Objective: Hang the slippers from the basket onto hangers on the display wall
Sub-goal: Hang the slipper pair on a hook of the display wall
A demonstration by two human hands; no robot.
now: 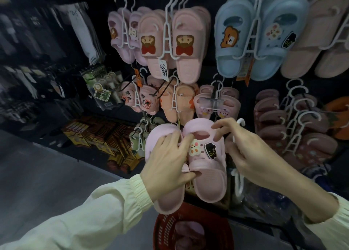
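I hold a pair of pale pink slippers [207, 176] with cartoon charms in front of the display wall [209, 74]. My left hand [168, 162] grips both slippers, fingers over the left slipper's strap and thumb under the right one. My right hand [247, 151] pinches the right slipper's strap with its fingertips, and a white hanger [238, 179] shows behind that hand, partly hidden. Below stands the red basket [166, 229] with another pinkish slipper [187, 232] inside.
Pink slippers with bear charms [170, 43], light blue slippers [255, 36], orange slippers [177, 100] and dark mauve slippers [294, 125] hang on white hangers across the wall. Socks and packaged goods [102, 91] hang to the left. Grey floor [47, 174] lies at lower left.
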